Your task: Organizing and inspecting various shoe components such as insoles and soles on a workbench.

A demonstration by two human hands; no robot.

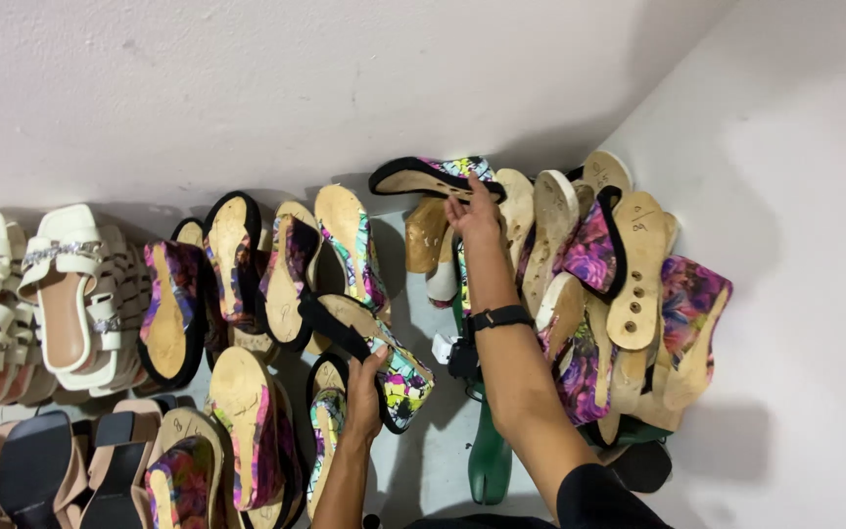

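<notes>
Left hand (364,397) low centre, grip clenched on a floral wedge sandal (384,362), fingers wrapped over its black strap; the sandal sits tilted above the row of shoes on the floor, sole half hidden by the hand.

Right hand (472,217) reached up toward the wall, grip closed on the edge of a second floral sandal (433,176) with black trim, lifted at the top of the corner pile (619,294). Fingertips are hidden behind the sandal, so how deep the hold goes is unclear. Black wristband (501,316) on that forearm.

The pile is a tangle of cork soles and purple floral uppers; can't separate single pairs. A green heel (490,460) pokes out below the forearm, its upper part covered by the arm.

White strappy sandals (66,294) at left, the outermost cut off by the frame edge. Black and tan heels (51,470) bottom left, also cropped. Floor (433,460) mostly covered.
</notes>
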